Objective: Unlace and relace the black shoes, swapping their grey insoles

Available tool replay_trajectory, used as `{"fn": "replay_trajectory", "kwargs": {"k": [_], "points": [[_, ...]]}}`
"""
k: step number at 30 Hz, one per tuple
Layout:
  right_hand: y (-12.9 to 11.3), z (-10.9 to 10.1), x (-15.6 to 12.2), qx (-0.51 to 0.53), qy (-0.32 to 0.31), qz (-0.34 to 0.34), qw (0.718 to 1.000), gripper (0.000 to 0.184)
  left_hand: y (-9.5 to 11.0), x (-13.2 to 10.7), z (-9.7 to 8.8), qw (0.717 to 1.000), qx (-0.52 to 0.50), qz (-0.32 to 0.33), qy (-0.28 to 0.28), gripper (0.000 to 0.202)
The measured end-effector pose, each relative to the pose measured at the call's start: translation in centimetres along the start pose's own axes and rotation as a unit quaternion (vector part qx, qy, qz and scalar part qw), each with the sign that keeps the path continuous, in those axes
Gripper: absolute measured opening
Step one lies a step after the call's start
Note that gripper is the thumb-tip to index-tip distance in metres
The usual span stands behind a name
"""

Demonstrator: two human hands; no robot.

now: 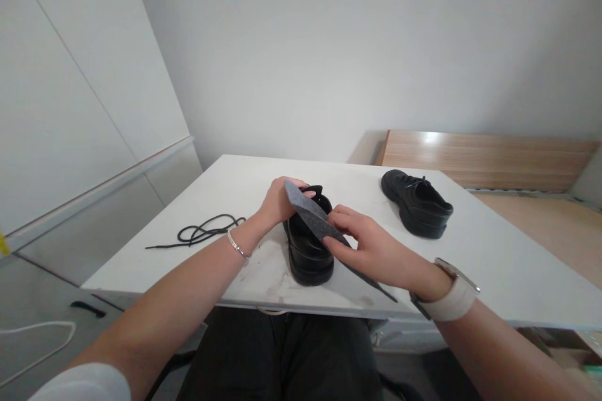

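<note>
A black shoe (310,258) stands on the table with its heel toward me and its opening exposed. In my right hand (371,244), pinched between thumb and fingers, is a grey insole (310,210) that slants over the shoe's opening. Its narrow dark end reaches down to the right past my hand. My left hand (278,200) grips the front upper of the shoe near the tongue, partly hidden behind the insole.
A loose black shoelace (202,235) lies coiled on the white table (263,169) at left. The other black shoe (416,203), with its lace in, sits at right. White cabinets (84,106) line the left side; a wooden bed frame (470,156) stands beyond the table.
</note>
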State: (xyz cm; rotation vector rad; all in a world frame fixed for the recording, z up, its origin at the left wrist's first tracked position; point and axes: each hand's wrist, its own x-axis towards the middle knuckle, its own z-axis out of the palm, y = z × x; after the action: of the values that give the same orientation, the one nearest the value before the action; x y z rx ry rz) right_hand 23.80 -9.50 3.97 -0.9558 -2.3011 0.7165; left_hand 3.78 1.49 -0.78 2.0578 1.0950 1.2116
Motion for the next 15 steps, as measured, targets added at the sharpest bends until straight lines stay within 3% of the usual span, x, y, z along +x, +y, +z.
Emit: {"fn": "replay_trajectory", "kwargs": {"k": [2, 4, 6, 9, 10, 15], "points": [[0.3, -1.4, 0.1, -0.018, 0.011, 0.019, 1.0, 0.007, -0.1, 0.1, -0.3, 0.999, -0.025, 0.0, 0.031, 0.021], [-0.1, -3.2, 0.2, -0.053, 0.031, 0.049, 0.997, 0.013, -0.3, 0.1, -0.5, 0.995, -0.084, -0.001, 0.056, 0.042], [-0.9, -5.1, 0.4, -0.105, 0.019, 0.082, 0.991, 0.022, -0.6, 0.1, -0.5, 0.991, -0.13, 0.004, 0.044, 0.045], [-2.6, -7.4, 1.1, -0.193, -0.065, 0.114, 0.972, 0.032, -0.9, 0.0, -0.2, 0.989, -0.146, -0.002, 0.004, 0.016], [-3.2, -7.9, 1.4, -0.221, -0.096, 0.123, 0.963, 0.033, -0.9, -0.1, 0.0, 0.987, -0.157, -0.014, -0.003, 0.015], [-5.9, -8.3, 3.8, -0.268, -0.228, 0.157, 0.923, 0.029, -0.3, -0.5, 0.7, 0.956, -0.285, -0.07, -0.012, 0.043]]}}
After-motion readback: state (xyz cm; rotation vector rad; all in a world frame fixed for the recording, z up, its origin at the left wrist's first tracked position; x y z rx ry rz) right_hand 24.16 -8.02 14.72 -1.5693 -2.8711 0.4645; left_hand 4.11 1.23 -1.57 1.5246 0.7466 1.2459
